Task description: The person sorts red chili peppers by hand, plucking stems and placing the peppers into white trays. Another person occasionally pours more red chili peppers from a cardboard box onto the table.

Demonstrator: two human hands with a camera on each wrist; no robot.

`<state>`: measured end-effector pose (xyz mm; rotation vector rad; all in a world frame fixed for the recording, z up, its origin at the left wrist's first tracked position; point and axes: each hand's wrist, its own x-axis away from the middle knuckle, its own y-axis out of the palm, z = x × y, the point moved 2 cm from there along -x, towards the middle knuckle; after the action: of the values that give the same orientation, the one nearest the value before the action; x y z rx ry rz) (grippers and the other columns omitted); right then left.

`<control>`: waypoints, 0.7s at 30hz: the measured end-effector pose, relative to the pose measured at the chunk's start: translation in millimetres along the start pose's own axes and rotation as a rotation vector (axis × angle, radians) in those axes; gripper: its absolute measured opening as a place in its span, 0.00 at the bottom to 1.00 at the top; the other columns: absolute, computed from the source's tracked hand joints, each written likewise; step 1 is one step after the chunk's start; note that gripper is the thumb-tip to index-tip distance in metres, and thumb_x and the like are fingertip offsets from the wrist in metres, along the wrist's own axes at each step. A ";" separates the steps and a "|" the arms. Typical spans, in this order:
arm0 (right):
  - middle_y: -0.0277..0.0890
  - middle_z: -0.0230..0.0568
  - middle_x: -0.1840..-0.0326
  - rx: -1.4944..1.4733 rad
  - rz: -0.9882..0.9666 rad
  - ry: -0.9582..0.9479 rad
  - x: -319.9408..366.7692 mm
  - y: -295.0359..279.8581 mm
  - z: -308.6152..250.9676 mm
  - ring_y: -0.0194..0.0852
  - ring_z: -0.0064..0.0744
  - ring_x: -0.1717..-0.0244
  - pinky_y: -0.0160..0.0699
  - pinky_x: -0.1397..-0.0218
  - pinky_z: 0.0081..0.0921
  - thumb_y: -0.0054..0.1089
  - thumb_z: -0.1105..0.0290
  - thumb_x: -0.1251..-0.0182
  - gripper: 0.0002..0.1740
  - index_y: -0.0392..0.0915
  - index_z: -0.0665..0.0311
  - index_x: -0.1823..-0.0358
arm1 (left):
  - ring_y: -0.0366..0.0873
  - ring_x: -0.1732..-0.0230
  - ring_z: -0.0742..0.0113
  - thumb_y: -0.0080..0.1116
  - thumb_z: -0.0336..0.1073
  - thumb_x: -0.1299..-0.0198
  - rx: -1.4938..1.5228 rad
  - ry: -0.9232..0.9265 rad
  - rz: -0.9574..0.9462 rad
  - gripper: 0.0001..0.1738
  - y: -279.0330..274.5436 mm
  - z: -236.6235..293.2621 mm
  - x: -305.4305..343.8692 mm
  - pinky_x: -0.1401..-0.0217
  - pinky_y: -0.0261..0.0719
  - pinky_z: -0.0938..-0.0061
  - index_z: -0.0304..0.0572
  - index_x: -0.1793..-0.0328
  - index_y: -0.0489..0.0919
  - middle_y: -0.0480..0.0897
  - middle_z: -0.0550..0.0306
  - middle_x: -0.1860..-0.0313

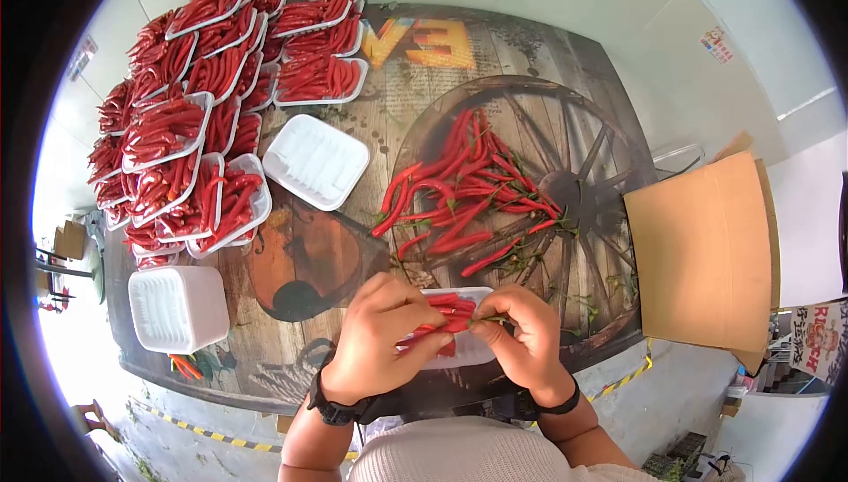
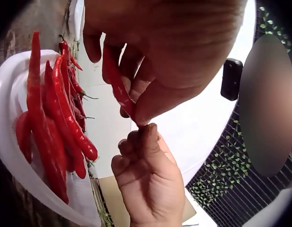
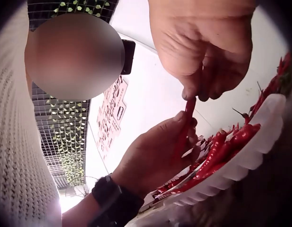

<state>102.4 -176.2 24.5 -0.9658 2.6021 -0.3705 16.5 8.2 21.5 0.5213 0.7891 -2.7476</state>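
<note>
In the head view my left hand [image 1: 382, 327] and right hand [image 1: 526, 333] meet over a white foam tray [image 1: 473, 356] at the table's front edge. The left hand holds a long red chili pepper [image 2: 118, 89] between thumb and fingers. At the stem end of that same chili, my right thumb and fingertips pinch, and a bit of green stem shows beside them in the head view. Several red chilies [image 2: 46, 118] lie lengthwise in the tray below, seen beside the hands in the left wrist view. The fingers partly hide the pinched end.
Loose red chilies with green stems [image 1: 468, 190] are heaped mid-table. Filled trays [image 1: 168, 133] stand piled at the back left. A bare white tray [image 1: 316, 162] lies near them, with a stack of trays [image 1: 199, 305] at the left edge. A cardboard box [image 1: 702, 252] stands right.
</note>
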 end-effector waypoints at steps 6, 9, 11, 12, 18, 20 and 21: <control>0.76 0.30 0.60 -0.562 -0.125 0.391 10.6 -5.3 9.6 0.72 0.18 0.60 0.73 0.56 0.19 0.68 0.71 0.30 0.10 0.78 0.69 0.56 | 0.76 0.63 0.55 0.78 0.32 0.58 0.112 -0.007 -0.077 0.13 -1.3 3.0 1.0 0.58 0.75 0.63 0.43 0.65 0.86 0.81 0.58 0.66; 0.76 0.29 0.60 -0.852 -0.182 0.562 13.2 -12.0 11.5 0.73 0.18 0.60 0.73 0.55 0.18 0.67 0.73 0.31 0.08 0.79 0.67 0.56 | 0.76 0.63 0.55 0.78 0.32 0.58 0.083 -0.010 -0.061 0.13 -4.4 1.4 1.5 0.58 0.75 0.63 0.44 0.65 0.87 0.81 0.58 0.66; 0.76 0.27 0.60 -0.507 0.071 0.430 11.9 -30.8 7.9 0.74 0.17 0.59 0.73 0.55 0.19 0.67 0.74 0.32 0.08 0.80 0.66 0.55 | 0.77 0.61 0.57 0.80 0.33 0.62 0.119 -0.052 -0.085 0.15 -9.8 0.7 3.1 0.57 0.73 0.65 0.43 0.65 0.87 0.82 0.58 0.65; 0.77 0.28 0.60 -0.303 0.217 0.362 12.6 -42.0 11.1 0.75 0.18 0.59 0.73 0.56 0.20 0.66 0.75 0.33 0.08 0.81 0.66 0.55 | 0.77 0.61 0.57 0.80 0.33 0.62 0.122 -0.048 -0.089 0.15 -10.2 1.1 3.2 0.57 0.73 0.65 0.43 0.65 0.87 0.82 0.58 0.65; 0.80 0.41 0.58 0.837 0.277 0.040 -7.7 -68.5 6.1 0.79 0.43 0.54 0.77 0.52 0.34 0.69 0.77 0.43 0.12 0.83 0.64 0.56 | 0.76 0.62 0.56 0.80 0.32 0.68 -0.087 0.024 -0.219 0.17 8.1 3.4 4.6 0.57 0.74 0.63 0.46 0.67 0.86 0.79 0.59 0.66; 0.79 0.45 0.56 0.689 0.141 -0.046 -19.0 -46.0 10.3 0.77 0.51 0.51 0.76 0.49 0.41 0.68 0.79 0.47 0.14 0.83 0.63 0.57 | 0.75 0.62 0.55 0.80 0.32 0.70 -0.127 0.017 -0.217 0.18 9.6 2.4 4.0 0.57 0.74 0.62 0.47 0.68 0.85 0.78 0.59 0.68; 0.80 0.43 0.56 0.624 0.054 -0.040 -25.9 -35.2 12.9 0.77 0.49 0.51 0.76 0.48 0.42 0.66 0.80 0.45 0.12 0.84 0.63 0.58 | 0.75 0.62 0.55 0.80 0.32 0.70 -0.132 0.019 -0.230 0.18 8.7 2.9 3.8 0.57 0.74 0.62 0.47 0.68 0.85 0.78 0.59 0.68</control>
<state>146.3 -186.3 31.0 -0.6667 2.2348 -1.0520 15.1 -1.1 18.2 0.4553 1.0885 -2.8730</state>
